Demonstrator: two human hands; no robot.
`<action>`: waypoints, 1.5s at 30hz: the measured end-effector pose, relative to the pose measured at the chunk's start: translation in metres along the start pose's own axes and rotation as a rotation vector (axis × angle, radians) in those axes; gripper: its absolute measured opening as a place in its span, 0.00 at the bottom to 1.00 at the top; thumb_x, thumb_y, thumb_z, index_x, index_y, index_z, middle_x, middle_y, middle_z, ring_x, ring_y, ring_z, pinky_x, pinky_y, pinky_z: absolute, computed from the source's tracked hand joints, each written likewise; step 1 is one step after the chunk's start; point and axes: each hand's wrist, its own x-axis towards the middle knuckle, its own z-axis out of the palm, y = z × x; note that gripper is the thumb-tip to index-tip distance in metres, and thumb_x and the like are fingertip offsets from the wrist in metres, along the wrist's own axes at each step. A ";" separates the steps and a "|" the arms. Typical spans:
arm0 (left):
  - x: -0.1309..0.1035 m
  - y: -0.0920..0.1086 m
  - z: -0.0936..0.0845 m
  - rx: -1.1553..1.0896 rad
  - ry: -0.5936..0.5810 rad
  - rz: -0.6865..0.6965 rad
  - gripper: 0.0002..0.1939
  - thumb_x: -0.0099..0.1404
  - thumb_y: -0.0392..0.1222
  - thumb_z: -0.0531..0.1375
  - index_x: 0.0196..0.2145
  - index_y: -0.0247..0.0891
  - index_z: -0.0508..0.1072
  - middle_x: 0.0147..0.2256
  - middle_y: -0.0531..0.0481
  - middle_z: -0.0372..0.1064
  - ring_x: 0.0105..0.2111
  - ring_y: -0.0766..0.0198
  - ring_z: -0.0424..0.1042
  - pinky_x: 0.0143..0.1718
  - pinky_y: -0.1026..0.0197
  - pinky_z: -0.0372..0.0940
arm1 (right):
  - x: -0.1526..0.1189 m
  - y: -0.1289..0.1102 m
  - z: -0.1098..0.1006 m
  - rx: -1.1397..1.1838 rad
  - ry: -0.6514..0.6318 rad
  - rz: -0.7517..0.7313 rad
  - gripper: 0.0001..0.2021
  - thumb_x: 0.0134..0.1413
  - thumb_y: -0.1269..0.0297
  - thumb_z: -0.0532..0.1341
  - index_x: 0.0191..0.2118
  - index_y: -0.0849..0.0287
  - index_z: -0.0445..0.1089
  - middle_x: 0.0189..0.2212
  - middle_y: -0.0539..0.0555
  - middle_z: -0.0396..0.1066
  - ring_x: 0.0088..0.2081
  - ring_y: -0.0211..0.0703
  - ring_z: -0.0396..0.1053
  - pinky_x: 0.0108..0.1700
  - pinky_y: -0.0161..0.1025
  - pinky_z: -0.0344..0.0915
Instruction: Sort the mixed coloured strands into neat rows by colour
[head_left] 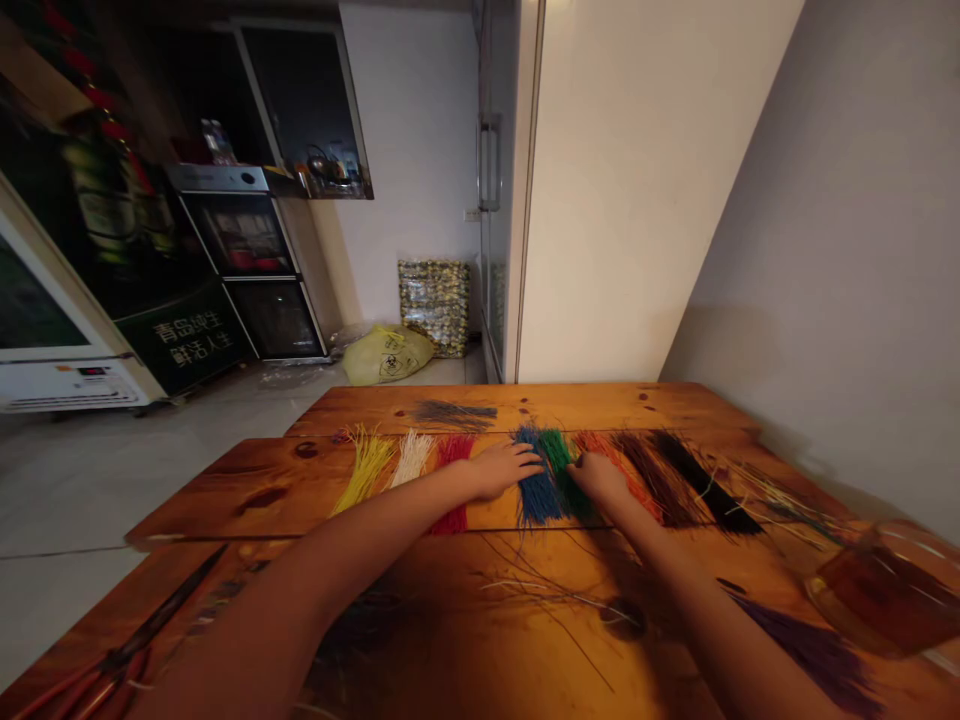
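Note:
Bundles of thin strands lie in a row on the wooden table (262,450): yellow (365,468), white (412,457), red (452,462), blue (537,498), green (559,455), orange (637,487), brown (667,490) and black (705,485). My left hand (508,468) rests with fingers apart on the left edge of the blue bundle. Over the right side of the green bundle is my right hand (598,476), its fingers bent down and partly hidden, so its grip is unclear.
A grey bundle (456,413) lies behind the row. Red-handled scissors (112,660) are at the front left. A glass of brown liquid (885,590) and a purple bundle (810,645) are at the right. Loose strands (555,590) lie in front.

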 end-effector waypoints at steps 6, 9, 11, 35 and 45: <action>0.026 -0.014 0.009 0.062 -0.067 0.133 0.33 0.52 0.30 0.58 0.55 0.44 0.59 0.55 0.46 0.60 0.56 0.57 0.56 0.53 0.53 0.53 | -0.016 0.003 0.006 -0.034 0.069 -0.035 0.17 0.52 0.58 0.53 0.43 0.62 0.68 0.43 0.64 0.68 0.45 0.52 0.66 0.41 0.43 0.60; 0.037 -0.015 0.018 0.064 -0.071 0.131 0.29 0.53 0.30 0.57 0.53 0.47 0.62 0.51 0.48 0.65 0.52 0.58 0.61 0.49 0.56 0.55 | -0.028 0.001 0.012 -0.080 0.227 -0.078 0.18 0.54 0.57 0.52 0.47 0.62 0.64 0.47 0.64 0.64 0.50 0.56 0.60 0.45 0.46 0.57; 0.040 -0.015 0.021 0.062 -0.054 0.128 0.24 0.55 0.31 0.56 0.50 0.46 0.64 0.49 0.47 0.66 0.50 0.58 0.61 0.48 0.57 0.55 | -0.034 0.000 0.018 -0.089 0.311 -0.167 0.18 0.55 0.55 0.51 0.47 0.59 0.64 0.47 0.62 0.64 0.50 0.55 0.59 0.46 0.47 0.56; 0.022 -0.030 0.020 0.027 0.080 0.214 0.12 0.63 0.35 0.50 0.39 0.45 0.71 0.39 0.46 0.70 0.45 0.60 0.62 0.47 0.57 0.53 | -0.050 -0.002 0.034 -0.039 0.344 -0.420 0.17 0.58 0.60 0.48 0.52 0.43 0.64 0.56 0.51 0.58 0.57 0.49 0.49 0.54 0.48 0.47; 0.021 -0.034 0.024 0.012 0.046 0.229 0.15 0.66 0.35 0.48 0.46 0.46 0.68 0.43 0.46 0.69 0.47 0.61 0.62 0.50 0.57 0.52 | -0.048 -0.002 0.035 -0.043 0.285 -0.382 0.15 0.59 0.61 0.48 0.46 0.45 0.68 0.54 0.52 0.60 0.55 0.49 0.51 0.51 0.48 0.49</action>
